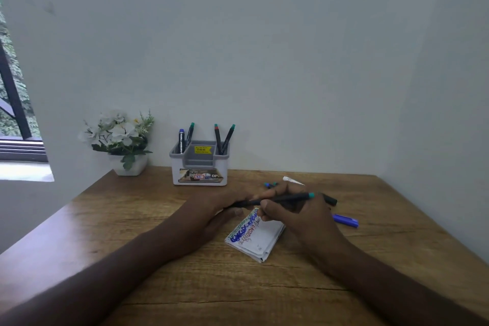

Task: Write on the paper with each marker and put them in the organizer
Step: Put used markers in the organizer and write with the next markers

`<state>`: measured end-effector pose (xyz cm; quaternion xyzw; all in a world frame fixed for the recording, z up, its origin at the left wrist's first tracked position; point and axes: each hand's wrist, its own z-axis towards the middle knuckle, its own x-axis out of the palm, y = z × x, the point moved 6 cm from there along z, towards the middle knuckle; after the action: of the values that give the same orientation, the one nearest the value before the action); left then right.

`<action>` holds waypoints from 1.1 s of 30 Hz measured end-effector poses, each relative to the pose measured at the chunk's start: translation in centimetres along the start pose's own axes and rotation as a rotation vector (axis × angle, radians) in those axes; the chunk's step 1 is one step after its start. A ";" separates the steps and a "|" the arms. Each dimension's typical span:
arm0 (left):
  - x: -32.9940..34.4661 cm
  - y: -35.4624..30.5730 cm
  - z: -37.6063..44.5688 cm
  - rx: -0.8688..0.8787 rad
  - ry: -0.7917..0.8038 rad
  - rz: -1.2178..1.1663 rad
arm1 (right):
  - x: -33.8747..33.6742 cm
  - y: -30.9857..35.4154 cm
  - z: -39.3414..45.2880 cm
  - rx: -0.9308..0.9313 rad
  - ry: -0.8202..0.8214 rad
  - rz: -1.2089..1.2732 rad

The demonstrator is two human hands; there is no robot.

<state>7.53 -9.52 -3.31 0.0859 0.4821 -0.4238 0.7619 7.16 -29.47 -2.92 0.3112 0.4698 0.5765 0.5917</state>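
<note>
1. Head view — a black marker (teal end cap) is gripped by both the left hand and right hand, held level just above the scribbled paper.
2. Four markers are seen standing in the organizer by the wall.

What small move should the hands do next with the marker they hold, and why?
Probably pull the cap off. Both the left hand and right hand grip the teal-ended marker level above the paper, so its tip cannot write yet. Whether it is capped is unclear.
</note>
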 end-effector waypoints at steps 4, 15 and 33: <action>-0.3 0.0 -0.1 0.040 -0.023 0.148 | 0.8 0.4 -0.2 -0.062 0.049 -0.240; -0.3 -1.8 0.3 0.077 -0.161 0.250 | 0.9 0.5 0.4 -0.101 -0.017 -0.238; -7.8 7.3 7.0 -0.600 -0.619 0.148 | 0.5 -2.1 1.7 0.108 -0.001 -0.049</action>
<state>16.17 -4.33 4.62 -0.2359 0.3254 -0.2149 0.8901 9.44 -29.01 -4.28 0.3316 0.5073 0.5356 0.5881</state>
